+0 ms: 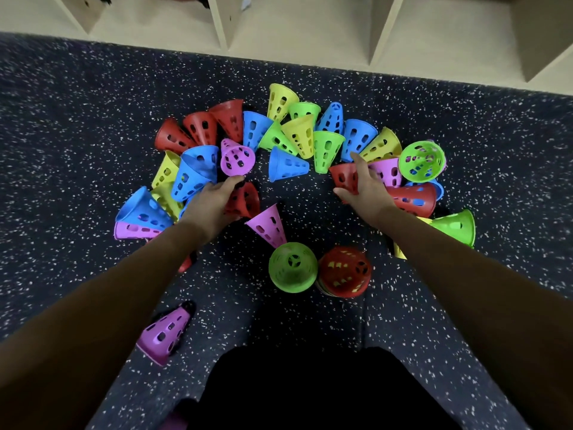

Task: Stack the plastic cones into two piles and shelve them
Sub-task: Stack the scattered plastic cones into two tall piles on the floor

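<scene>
Your left hand [214,203] curls its fingers round a red perforated plastic cone [246,201]. Your right hand [364,186] lies spread over another red cone [342,176], grip unclear. Lifting may knock the purple cone [237,158] at your left fingertips.

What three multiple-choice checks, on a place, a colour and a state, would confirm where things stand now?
1. Where do the green-topped pile and the red-topped pile stand? A on the shelf; B on the floor before the person; C in the left hand.
2. What colour is the cone under the right hand? A yellow; B purple; C red.
3. How does the green-topped pile sit? A upright, tip up; B on its side; C mouth up.
B: both stand on the speckled floor. C: the cone under that hand is red. A: its narrow tip faces the camera.
</scene>
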